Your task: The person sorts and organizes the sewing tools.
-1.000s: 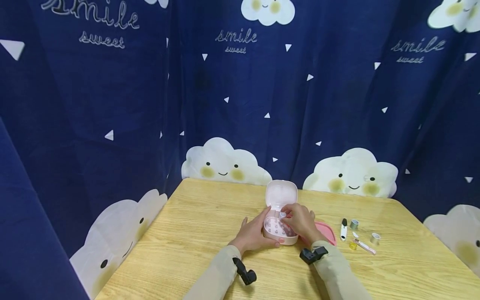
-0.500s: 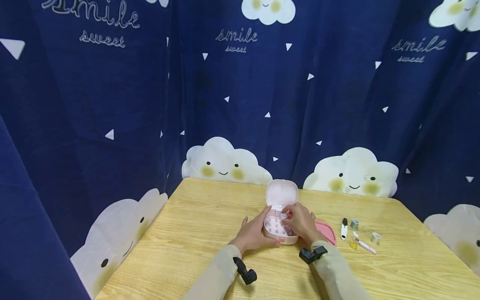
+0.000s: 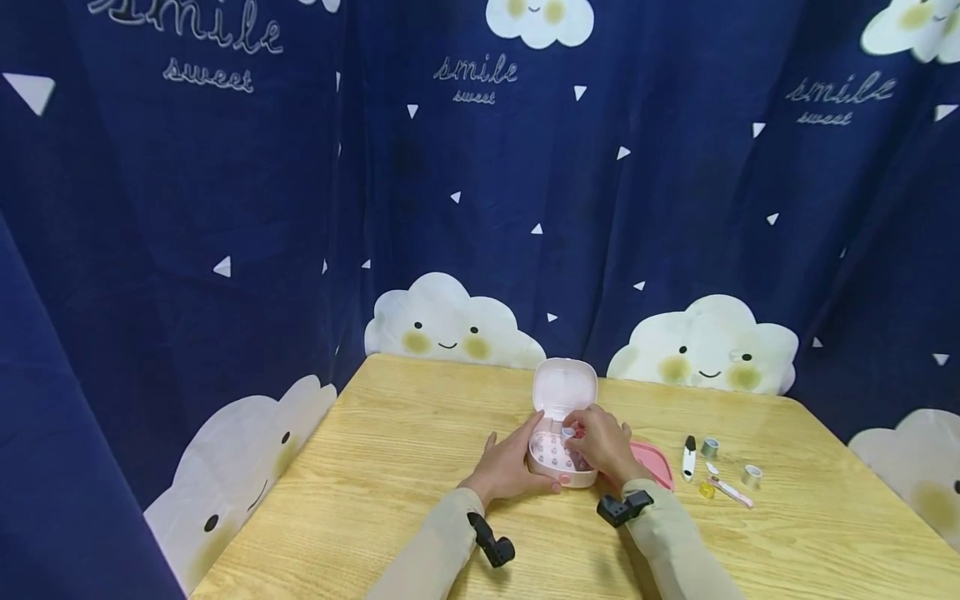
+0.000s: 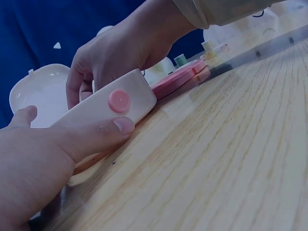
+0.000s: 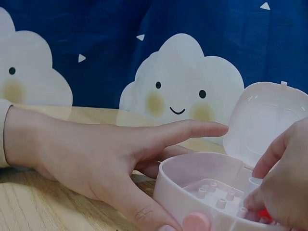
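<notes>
A pale pink sewing box (image 3: 573, 479) stands on the wooden table with its lid (image 3: 565, 387) raised at the back. My left hand (image 3: 506, 471) grips the box's left side, thumb along the front by the round pink button (image 4: 119, 101), index finger stretched toward the hinge. Inside, my right hand (image 3: 603, 442) pinches a small whitish spool (image 5: 255, 182) between thumb and fingers, over the back right part. Short upright pegs (image 5: 221, 203) rise from the box floor. Something red (image 5: 263, 215) shows under the right fingers, mostly hidden.
Right of the box lies a flat pink tray or cover (image 3: 654, 465). Farther right are a black-and-white tool (image 3: 689, 458), a grey-green spool (image 3: 709, 447), a pale spool (image 3: 752, 476), a small yellow piece (image 3: 707, 490) and a slim pink-and-white tool (image 3: 730, 492). A blue curtain (image 3: 480, 208) hangs behind.
The whitish spool in my right hand has come down slightly into the box. My left hand keeps its hold on the box's side.
</notes>
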Action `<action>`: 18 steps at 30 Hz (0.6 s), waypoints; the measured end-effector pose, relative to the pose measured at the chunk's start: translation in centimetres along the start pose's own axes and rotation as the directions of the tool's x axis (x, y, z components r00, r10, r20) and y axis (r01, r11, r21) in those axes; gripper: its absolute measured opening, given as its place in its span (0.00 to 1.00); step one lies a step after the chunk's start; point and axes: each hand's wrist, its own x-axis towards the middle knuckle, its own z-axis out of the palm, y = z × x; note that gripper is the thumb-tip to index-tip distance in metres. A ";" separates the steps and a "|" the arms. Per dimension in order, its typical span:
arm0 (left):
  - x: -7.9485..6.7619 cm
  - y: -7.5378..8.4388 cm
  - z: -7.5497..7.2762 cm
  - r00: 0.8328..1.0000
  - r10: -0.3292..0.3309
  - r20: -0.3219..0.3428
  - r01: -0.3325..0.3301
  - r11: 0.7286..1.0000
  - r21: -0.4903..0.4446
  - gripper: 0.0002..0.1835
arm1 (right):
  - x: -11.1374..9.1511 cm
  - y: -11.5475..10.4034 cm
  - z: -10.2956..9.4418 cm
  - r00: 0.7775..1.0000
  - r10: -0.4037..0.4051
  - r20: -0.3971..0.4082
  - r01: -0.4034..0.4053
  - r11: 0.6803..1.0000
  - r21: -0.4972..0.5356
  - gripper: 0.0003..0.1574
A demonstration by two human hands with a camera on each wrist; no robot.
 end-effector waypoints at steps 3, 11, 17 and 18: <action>0.0 0.1 0.0 1.000 0.000 -0.001 0.000 1.000 -0.002 0.66 | 0.0 -0.1 -0.1 1.000 -0.010 0.006 0.010 1.000 -0.023 0.15; 0.0 0.4 -0.2 1.000 0.012 0.002 -0.012 1.000 -0.010 0.66 | 0.1 0.0 -0.5 0.999 -0.027 0.025 0.028 0.999 -0.045 0.16; 0.0 0.3 -0.2 1.000 -0.004 0.009 0.004 1.000 -0.005 0.66 | 0.0 -0.1 -0.6 0.999 -0.031 0.043 0.034 0.998 -0.059 0.17; 0.0 0.3 -0.2 1.000 -0.006 0.009 0.006 1.000 -0.005 0.66 | 0.0 -0.1 -0.6 0.999 -0.030 0.046 0.032 0.998 -0.057 0.17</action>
